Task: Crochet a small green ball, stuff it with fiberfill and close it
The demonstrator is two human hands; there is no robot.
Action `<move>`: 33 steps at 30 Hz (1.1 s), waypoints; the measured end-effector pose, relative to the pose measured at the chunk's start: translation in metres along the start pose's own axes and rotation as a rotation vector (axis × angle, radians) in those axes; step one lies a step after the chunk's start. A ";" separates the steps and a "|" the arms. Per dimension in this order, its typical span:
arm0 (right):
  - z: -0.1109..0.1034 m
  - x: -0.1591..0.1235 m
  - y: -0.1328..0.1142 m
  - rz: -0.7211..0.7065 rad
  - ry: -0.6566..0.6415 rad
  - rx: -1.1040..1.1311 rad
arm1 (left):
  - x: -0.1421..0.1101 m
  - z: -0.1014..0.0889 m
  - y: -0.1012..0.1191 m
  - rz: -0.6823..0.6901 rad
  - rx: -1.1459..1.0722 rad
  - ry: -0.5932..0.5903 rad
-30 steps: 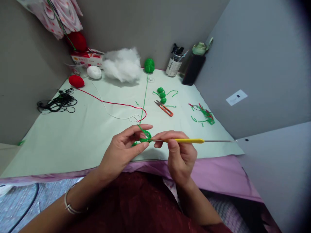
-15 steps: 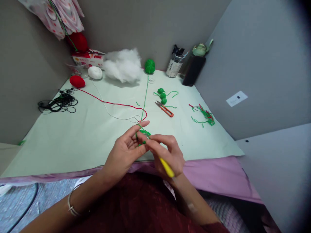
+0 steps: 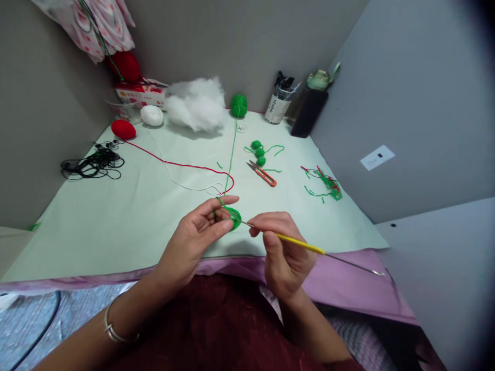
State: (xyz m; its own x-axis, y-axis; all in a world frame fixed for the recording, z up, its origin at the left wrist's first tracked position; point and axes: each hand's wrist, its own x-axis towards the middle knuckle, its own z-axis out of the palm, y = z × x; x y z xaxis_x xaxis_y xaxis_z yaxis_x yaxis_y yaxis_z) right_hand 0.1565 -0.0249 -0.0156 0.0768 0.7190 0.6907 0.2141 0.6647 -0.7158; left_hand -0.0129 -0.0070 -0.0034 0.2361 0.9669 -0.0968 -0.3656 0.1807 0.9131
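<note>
My left hand (image 3: pixel 193 232) pinches a small round piece of green crochet (image 3: pixel 235 220) between thumb and fingers. Green yarn (image 3: pixel 231 159) runs over its raised index finger from a green ball (image 3: pixel 238 105) at the back of the table. In my right hand (image 3: pixel 288 252) is a crochet hook (image 3: pixel 301 243) with a yellow handle, gripped like a pen. The hook's thin metal tip reaches the edge of the green piece; its other metal end points right, over the pink cloth.
Orange thread snips (image 3: pixel 265 175) lie beyond my hands, beside small green crocheted balls (image 3: pixel 260 152). Yarn scraps (image 3: pixel 328 186) are at right, a black cord tangle (image 3: pixel 96 162) at left. White stuffing (image 3: pixel 197 105), a red ball (image 3: pixel 124 129) and a pen cup (image 3: pixel 277 105) stand at the back.
My right hand has moved right and turned, so the hook now lies nearly level with its rear end swung out to the right. The round green piece shows more openly.
</note>
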 end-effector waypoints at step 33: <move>-0.003 -0.008 0.005 -0.231 -0.181 -0.396 | -0.001 0.006 -0.006 0.033 0.039 0.082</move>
State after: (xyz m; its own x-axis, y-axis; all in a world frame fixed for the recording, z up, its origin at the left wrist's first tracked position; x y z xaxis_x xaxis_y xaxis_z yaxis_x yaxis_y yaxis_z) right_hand 0.1603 -0.0281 -0.0247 -0.1788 0.6091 0.7727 0.5620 0.7078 -0.4280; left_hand -0.0060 -0.0098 -0.0064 0.1496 0.9840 -0.0965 -0.3359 0.1424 0.9311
